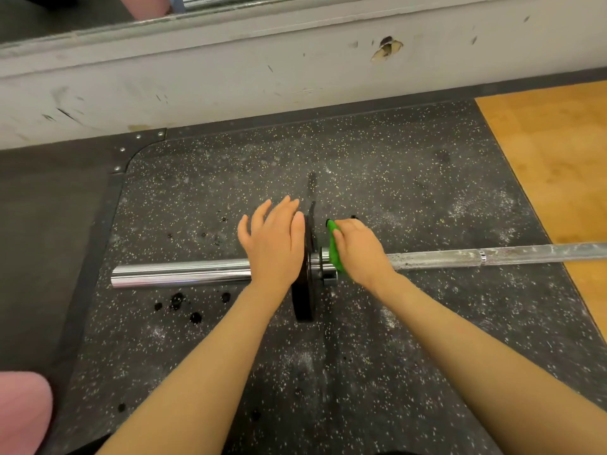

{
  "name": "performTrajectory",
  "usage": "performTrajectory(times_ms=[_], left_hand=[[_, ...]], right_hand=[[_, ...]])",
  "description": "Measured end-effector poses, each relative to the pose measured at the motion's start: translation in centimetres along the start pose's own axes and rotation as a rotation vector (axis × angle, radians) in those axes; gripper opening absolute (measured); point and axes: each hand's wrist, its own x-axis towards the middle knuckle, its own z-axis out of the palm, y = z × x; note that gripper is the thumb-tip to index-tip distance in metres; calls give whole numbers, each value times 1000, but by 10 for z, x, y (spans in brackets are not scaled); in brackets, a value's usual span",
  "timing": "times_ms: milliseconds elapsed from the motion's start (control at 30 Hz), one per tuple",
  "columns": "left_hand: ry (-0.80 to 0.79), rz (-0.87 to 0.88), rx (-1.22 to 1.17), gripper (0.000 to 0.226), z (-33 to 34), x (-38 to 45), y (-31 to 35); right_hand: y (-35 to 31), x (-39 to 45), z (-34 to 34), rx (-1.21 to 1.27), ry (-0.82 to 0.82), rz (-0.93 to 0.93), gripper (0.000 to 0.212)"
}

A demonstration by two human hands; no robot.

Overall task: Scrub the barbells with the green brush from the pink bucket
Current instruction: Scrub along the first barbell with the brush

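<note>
Both forearms are bare to the frame's edge (no sleeves, watch or rings), as are the left hand (274,244) and right hand (359,249).

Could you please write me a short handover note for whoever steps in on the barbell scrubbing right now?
Left hand: open, fingers straight, resting over the barbell sleeve beside the black weight plate.
Right hand: grip closed around the green brush, which is pressed to the shaft beside the collar, on the far side of the plate from the left hand.
The barbell lies on the speckled rubber mat; the shaft to the right shows white residue. Dark wet spots mark the mat near the sleeve.
Pink bucket: only a pink edge shows at lower left; I cannot tell if that is it.
Left to do: scrub along the shaft.
</note>
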Motion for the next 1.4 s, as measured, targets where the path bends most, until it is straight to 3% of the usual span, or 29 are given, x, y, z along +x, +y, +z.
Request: performTrajectory(times_ms=[200, 467, 600, 833, 1067, 1133, 1233, 1400], left_hand=[[-253, -103, 42, 45, 13, 19, -2], [-130, -62, -25, 54, 8, -16, -6], [-37, -73, -42, 67, -4, -20, -3], [-254, -172, 34, 45, -2, -29, 13], [-207, -170, 52, 41, -8, -53, 15], [-214, -175, 65, 41, -9, -53, 17], [-231, -170, 85, 42, -10, -51, 17], [-261, -167, 100, 46, -8, -45, 15]], right_hand=[[-5, -3, 17, 25, -63, -82, 31], [3, -22, 5, 89, 6, -3, 35], [3, -29, 6, 63, -64, -46, 30], [-16, -62, 31, -37, -80, -152, 29], [-16, -114, 34, -289, 162, -388, 39], [-16, -108, 36, -281, 133, -328, 36], [-14, -95, 36, -204, 31, -206, 49], [-3, -104, 34, -249, 60, -228, 48]])
